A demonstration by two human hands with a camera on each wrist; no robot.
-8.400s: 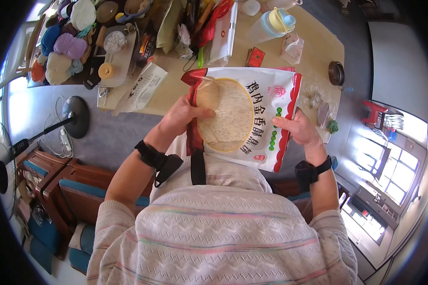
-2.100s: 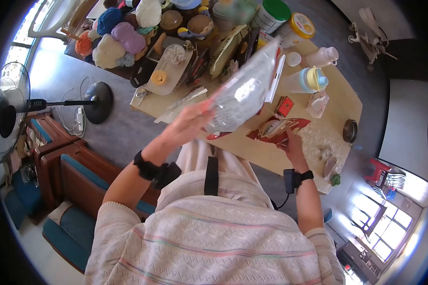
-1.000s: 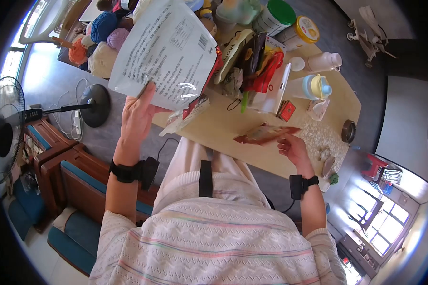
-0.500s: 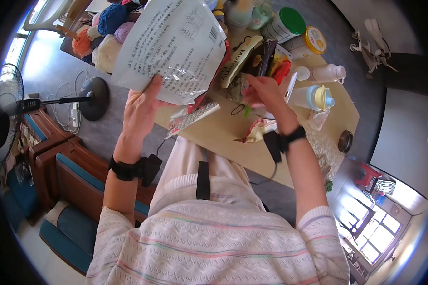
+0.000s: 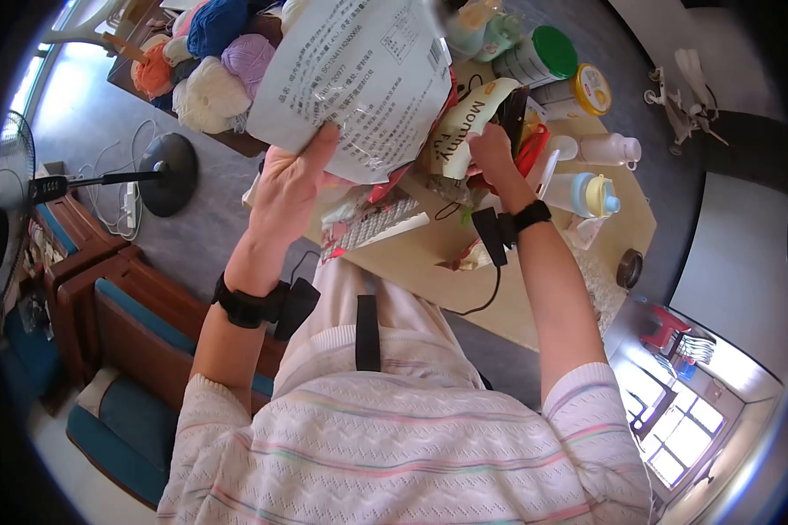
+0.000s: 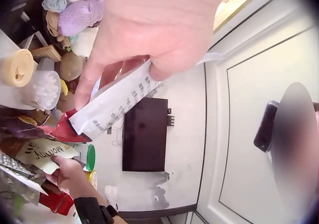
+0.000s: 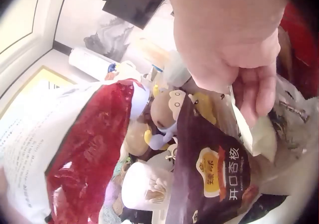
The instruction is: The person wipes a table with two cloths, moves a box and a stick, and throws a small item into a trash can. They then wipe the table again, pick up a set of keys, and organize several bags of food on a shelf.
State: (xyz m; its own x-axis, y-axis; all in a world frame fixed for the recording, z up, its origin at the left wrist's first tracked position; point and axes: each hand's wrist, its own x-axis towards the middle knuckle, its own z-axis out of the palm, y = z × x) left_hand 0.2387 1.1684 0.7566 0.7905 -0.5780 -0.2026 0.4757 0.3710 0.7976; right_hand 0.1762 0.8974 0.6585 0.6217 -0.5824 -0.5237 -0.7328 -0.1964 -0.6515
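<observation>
My left hand grips the lower edge of a large white and red food bag, thumb on its text-covered back. The bag is raised over the left part of the table, and its red side shows in the right wrist view. My right hand pinches the edge of a cream packet printed "Mommy", among the packets at the table's middle. Close by that hand, a dark brown snack packet stands in the right wrist view. A small red and cream packet lies near the table's front edge.
Balls of yarn lie at the back left. Beyond the packets stand a green-lidded tub, a yellow-lidded tub and a bottle with a yellow and blue cap. A printed sheet-like wrapper lies at the front left edge.
Earlier both hands held the bag, front side showing; now only the left hand holds it, turned round. The right hand has left the red packet near the front and taken hold of the cream one.
</observation>
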